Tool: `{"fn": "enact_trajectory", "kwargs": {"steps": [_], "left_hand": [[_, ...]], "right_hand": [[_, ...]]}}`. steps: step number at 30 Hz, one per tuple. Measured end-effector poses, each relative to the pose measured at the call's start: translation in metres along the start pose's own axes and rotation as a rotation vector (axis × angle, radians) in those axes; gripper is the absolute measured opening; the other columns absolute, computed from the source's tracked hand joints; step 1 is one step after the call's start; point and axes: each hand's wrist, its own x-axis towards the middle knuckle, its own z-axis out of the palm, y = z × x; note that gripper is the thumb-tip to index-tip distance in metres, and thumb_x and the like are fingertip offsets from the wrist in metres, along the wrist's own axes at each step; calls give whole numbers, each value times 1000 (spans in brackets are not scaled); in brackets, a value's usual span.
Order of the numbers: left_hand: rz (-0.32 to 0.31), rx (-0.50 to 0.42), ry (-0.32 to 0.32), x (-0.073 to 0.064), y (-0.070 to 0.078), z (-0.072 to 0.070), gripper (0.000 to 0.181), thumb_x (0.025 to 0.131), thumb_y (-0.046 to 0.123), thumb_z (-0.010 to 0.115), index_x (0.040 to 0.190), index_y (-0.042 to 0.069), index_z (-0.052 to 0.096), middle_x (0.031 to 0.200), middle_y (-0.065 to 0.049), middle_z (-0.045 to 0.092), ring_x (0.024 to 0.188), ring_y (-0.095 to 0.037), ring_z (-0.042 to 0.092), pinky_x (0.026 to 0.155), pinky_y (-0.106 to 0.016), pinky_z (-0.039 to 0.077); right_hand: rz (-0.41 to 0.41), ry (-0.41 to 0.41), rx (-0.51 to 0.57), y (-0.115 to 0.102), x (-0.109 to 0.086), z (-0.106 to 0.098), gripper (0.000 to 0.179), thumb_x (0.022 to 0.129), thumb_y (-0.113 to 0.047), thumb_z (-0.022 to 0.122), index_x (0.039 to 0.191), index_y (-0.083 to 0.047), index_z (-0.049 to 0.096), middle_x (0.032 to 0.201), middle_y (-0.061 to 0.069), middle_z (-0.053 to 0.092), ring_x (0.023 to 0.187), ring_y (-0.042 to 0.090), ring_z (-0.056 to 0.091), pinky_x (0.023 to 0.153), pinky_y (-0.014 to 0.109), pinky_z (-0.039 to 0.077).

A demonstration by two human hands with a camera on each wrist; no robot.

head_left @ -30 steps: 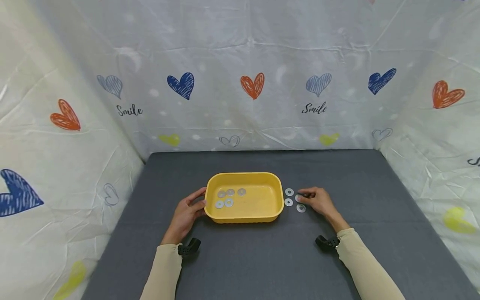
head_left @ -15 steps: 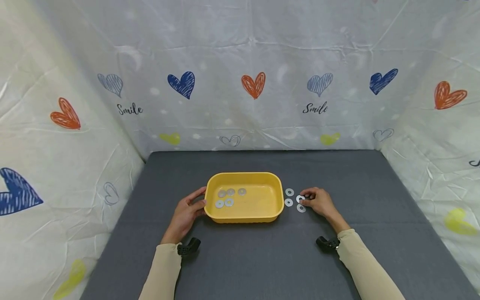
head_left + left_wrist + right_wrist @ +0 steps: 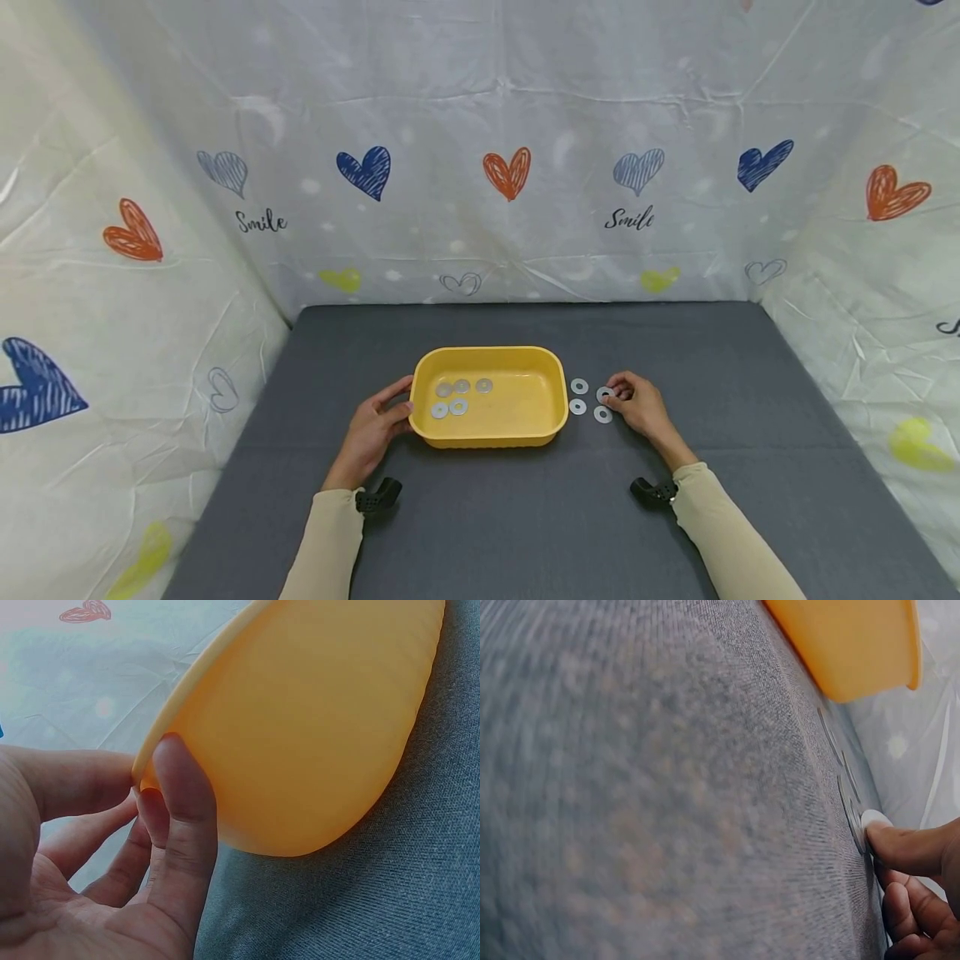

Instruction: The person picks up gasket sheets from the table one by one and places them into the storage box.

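My left hand holds the left end of a shallow yellow plastic bin; in the left wrist view its fingertips meet the bin's rim and outer wall. Several flat metal washers lie at the left side of the bin's floor. Right of the bin, my right hand pinches a washer between thumb and fingers. The right wrist view has this washer tilted up at the thumb tip. Three other washers lie flat on the cloth close by.
A dark grey cloth covers the table. White sheeting printed with hearts hangs at the back and both sides. A black strap with a camera sits on each wrist, below light sleeves.
My right hand has drawn one washer slightly to the right, away from the bin, and tipped it up. My left hand and the bin stay in place.
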Motion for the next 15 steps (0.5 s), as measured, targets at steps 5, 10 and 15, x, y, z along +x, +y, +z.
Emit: {"fn": "enact_trajectory", "kwargs": {"steps": [5, 10, 15], "left_hand": [[-2, -4, 0, 0, 0, 0, 54, 99, 10, 57, 150, 14, 42, 149, -10, 42, 101, -17, 63, 78, -23, 56], [0, 6, -4, 0, 0, 1, 54, 99, 10, 57, 150, 14, 42, 149, -10, 42, 103, -20, 62, 78, -23, 56], [-2, 7, -7, -1, 1, 0, 54, 99, 12, 58, 150, 15, 42, 149, -10, 42, 101, -19, 62, 78, -23, 55]], "right_hand": [[23, 27, 27, -1, 0, 1, 16, 83, -9, 76, 94, -4, 66, 79, 8, 64, 70, 12, 50, 67, 24, 39], [62, 54, 76, -3, 1, 2, 13, 84, -6, 75, 94, -3, 67, 79, 8, 65, 68, 10, 50, 65, 23, 38], [77, 82, 89, -3, 2, 5, 13, 84, -6, 74, 95, -3, 67, 81, 10, 67, 69, 11, 51, 65, 22, 39]]}}
